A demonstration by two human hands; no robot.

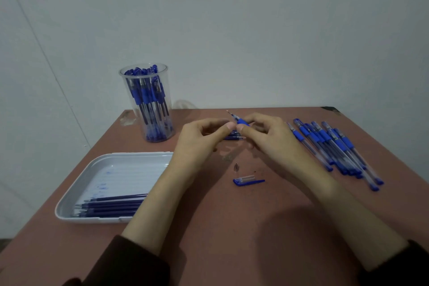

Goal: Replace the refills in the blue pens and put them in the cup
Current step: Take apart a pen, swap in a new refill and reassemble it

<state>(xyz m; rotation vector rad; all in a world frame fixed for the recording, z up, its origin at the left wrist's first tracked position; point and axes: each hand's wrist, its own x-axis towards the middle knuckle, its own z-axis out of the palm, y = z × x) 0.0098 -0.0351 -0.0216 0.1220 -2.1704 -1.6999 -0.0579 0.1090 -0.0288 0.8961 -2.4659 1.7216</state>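
Two hands meet over the middle of the table (232,234), both on one pen (241,121). Your right hand (267,137) grips it round the blue sleeve, fingers curled; your left hand (202,139) pinches its front end between thumb and forefinger, just beside your right thumb. The pen's long axis runs from your right hand up and away to the left, writing point out and bare.

What the next move likely turns on lies on the near side of your hands: the small metal tip (236,166) sits on the table just below them, the cap (248,181) a little nearer you again. Neither hand is clearly closer to the tip, but your right has the barrel — so I'd judge the left is the one to drop for it.

After that, the cup (148,104) stands at the far left corner, nearer your left hand. The tray (69,204) of refills (111,204) is near left; the waiting pens (332,146) lie to your right.
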